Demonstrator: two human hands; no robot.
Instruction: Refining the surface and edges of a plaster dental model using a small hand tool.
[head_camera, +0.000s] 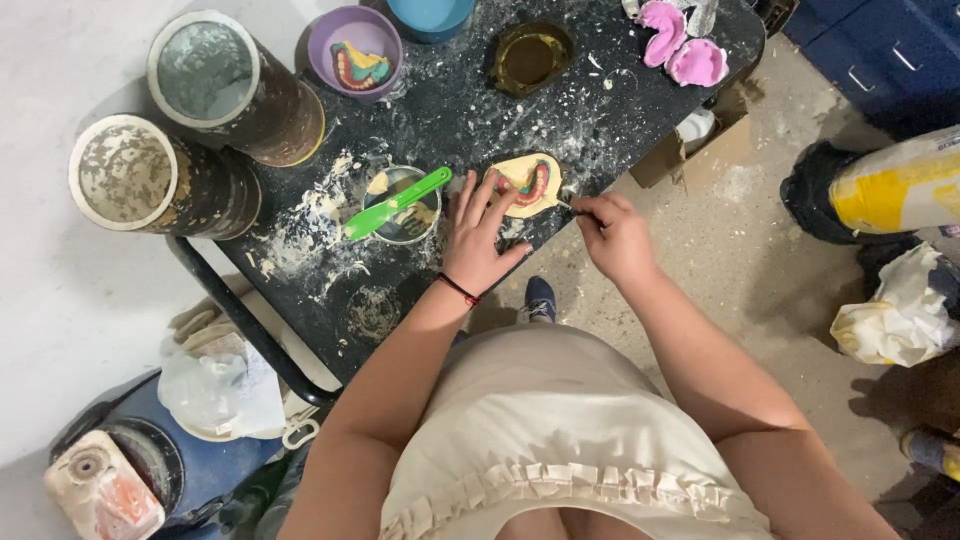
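Down on the powder-dusted black table (470, 110), the left hand (478, 238) spreads its fingers to steady a cream plaster cast (527, 185) with a pink-and-green arch, while the right hand (612, 232) pinches a thin metal tool (566, 206) against its edge.

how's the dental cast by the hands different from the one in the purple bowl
The dental cast by the hands lies bare on the black table, while the cast in the purple bowl sits inside the bowl. The first shows a broad cream base around its red arch; the second shows more colours, green and yellow with red. The left hand touches the first and the right hand holds a thin tool to it; the second is untouched. Both are arch-shaped.
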